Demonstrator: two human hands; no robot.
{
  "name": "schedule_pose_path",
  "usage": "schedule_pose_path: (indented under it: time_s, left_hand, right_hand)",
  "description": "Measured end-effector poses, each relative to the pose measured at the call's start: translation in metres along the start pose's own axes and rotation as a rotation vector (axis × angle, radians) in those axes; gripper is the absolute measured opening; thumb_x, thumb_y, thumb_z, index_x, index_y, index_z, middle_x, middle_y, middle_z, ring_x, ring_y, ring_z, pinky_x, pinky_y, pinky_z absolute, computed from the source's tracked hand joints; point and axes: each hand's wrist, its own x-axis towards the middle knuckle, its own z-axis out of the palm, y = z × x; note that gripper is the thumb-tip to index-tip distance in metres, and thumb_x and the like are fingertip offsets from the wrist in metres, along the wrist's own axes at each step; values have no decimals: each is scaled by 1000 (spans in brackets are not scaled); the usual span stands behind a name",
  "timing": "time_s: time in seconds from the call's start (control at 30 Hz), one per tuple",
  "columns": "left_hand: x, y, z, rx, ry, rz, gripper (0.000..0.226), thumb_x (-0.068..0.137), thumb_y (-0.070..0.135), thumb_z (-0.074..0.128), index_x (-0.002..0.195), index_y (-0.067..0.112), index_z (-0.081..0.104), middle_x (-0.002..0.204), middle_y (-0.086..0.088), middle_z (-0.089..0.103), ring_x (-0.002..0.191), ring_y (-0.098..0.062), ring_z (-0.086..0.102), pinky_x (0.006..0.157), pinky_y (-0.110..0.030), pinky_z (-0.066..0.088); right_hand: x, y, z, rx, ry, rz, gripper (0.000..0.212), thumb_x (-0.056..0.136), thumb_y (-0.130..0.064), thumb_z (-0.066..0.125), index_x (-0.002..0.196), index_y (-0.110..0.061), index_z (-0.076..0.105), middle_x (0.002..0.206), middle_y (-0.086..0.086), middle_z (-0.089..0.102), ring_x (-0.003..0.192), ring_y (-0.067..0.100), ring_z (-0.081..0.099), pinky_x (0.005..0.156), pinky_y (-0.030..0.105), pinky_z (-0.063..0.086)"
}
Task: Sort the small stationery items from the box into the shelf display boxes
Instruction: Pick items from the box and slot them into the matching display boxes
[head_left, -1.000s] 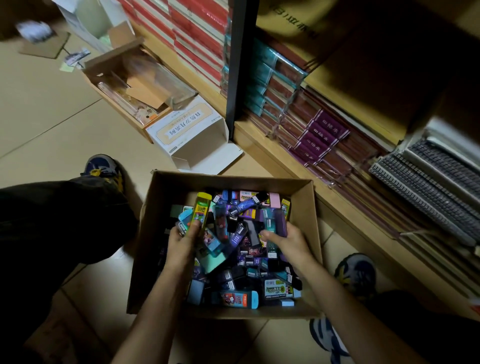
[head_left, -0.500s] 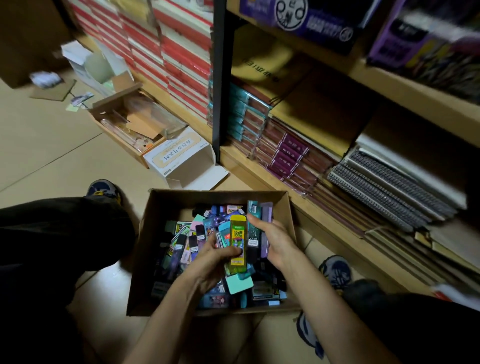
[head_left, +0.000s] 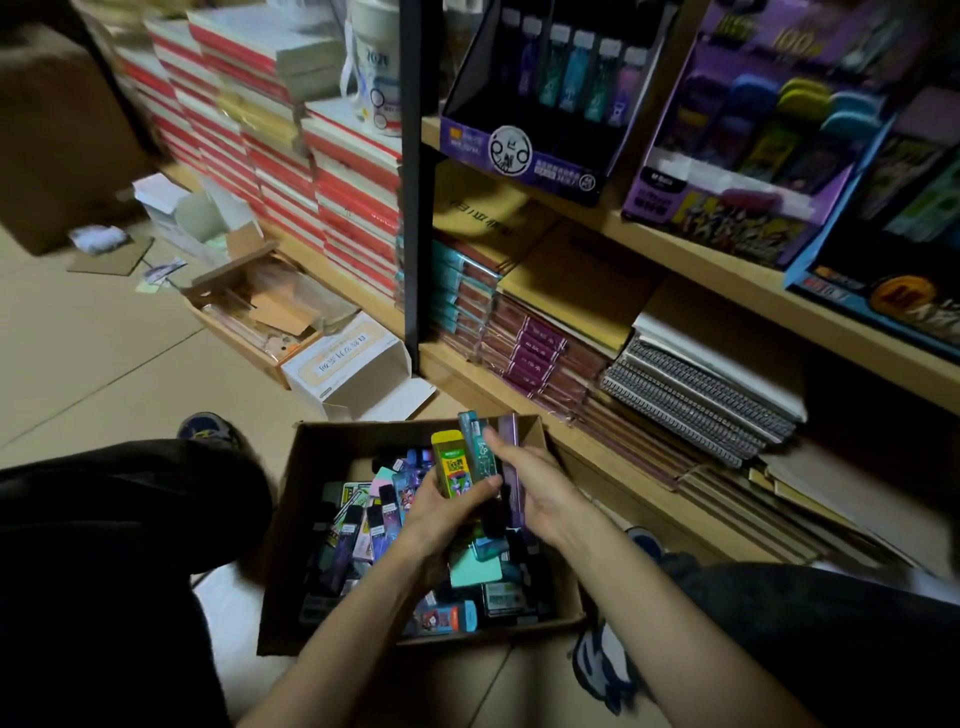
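Shelf display boxes (head_left: 519, 150) (print blurred) | left grip (head_left: 441, 514) round yellow pack (head_left: 451, 462) | right grip (head_left: 543, 493) round purple pack (head_left: 511, 452) | over cardboard box (head_left: 311, 493)

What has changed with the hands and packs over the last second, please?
The left hand carried its yellow pack rightward to the right hand, which lifted a teal pack and a purple pack out of the box. The box stayed on the floor.

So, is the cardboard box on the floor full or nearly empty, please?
Fairly full: the cardboard box has small packets heaped across it.
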Motion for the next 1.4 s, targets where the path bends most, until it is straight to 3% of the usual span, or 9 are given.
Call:
schedule_pose_path:
  time_s: [0.13, 0.2, 0.27, 0.43, 0.6, 0.7, 0.97, 1.2, 1.4]
  left_hand:
    - [3, 33, 5, 44, 37, 80, 40, 79, 11, 72, 115, 0, 58, 106, -22, 69, 83, -25, 69, 74, -37, 57]
    - [4, 53, 7, 92, 7, 117, 39, 81, 12, 70, 115, -3, 58, 107, -24, 68, 88, -29, 68, 81, -40, 57]
    - [5, 78, 9, 120, -9, 145, 35, 80, 15, 71, 110, 1, 60, 98, -17, 72, 80, -22, 71, 65, -30, 57]
    - [5, 141, 15, 186, -23, 184, 54, 69, 27, 75, 115, 6, 56, 97, -14, 72, 78, -22, 72, 61, -27, 55]
    - [7, 179, 29, 259, -26, 314, 35, 79, 18, 71, 108, 7, 56, 89, -13, 71, 72, -21, 70, 59, -31, 55]
    - [8, 193, 38, 257, -31, 356, 33, 78, 19, 72, 105, 10, 57, 87, -11, 71, 66, -19, 71, 54, -28, 54]
    - [22, 237, 52, 328, -83, 433, 55, 72, 25, 74, 118, 4, 52, 102, -17, 70, 86, -30, 71, 75, -39, 59]
    - [44, 262, 63, 280, -70, 516, 48, 77, 20, 73, 118, 5, 52, 104, -21, 67, 92, -33, 67, 82, -45, 55]
    - [49, 260, 68, 258, -87, 545, 59, 63, 34, 74, 114, 13, 54, 97, -12, 70, 85, -27, 70, 73, -40, 56]
  right_hand:
    - [-15, -35, 2, 108, -97, -34, 23, 97, -18, 43, 95, -3, 61, 71, 6, 73, 61, 14, 69, 50, 22, 52]
    - [-21, -52, 2, 46, -60, -109, 20, 99, -14, 40, 107, -1, 54, 86, 12, 72, 65, 17, 68, 52, 25, 52]
    - [-26, -70, 0, -8, -57, -161, 23, 101, -16, 38, 120, -7, 47, 102, 17, 67, 70, 21, 65, 55, 29, 52]
    - [-47, -119, -8, -200, -101, -248, 30, 100, -36, 35, 112, -17, 55, 74, 4, 60, 50, 9, 42, 39, 18, 31]
    - [-71, -157, -2, -310, -223, -338, 31, 87, -12, 60, 116, -23, 60, 100, 8, 69, 77, 16, 66, 60, 24, 55]
    - [-76, -174, 8, -509, -74, -552, 32, 75, -1, 73, 100, -15, 60, 93, 13, 69, 77, 19, 65, 71, 31, 53]
    - [-86, -222, 11, -740, 21, -805, 19, 83, -5, 68, 91, -20, 60, 82, 3, 65, 53, 7, 60, 37, 19, 43]
    - [-92, -278, 13, -750, 42, -842, 35, 86, 8, 56, 111, -16, 60, 98, 5, 64, 67, 10, 66, 59, 22, 51]
    - [-104, -302, 2, -605, 199, -1060, 24, 78, 2, 70, 90, -17, 61, 79, -1, 72, 68, 7, 67, 62, 16, 52]
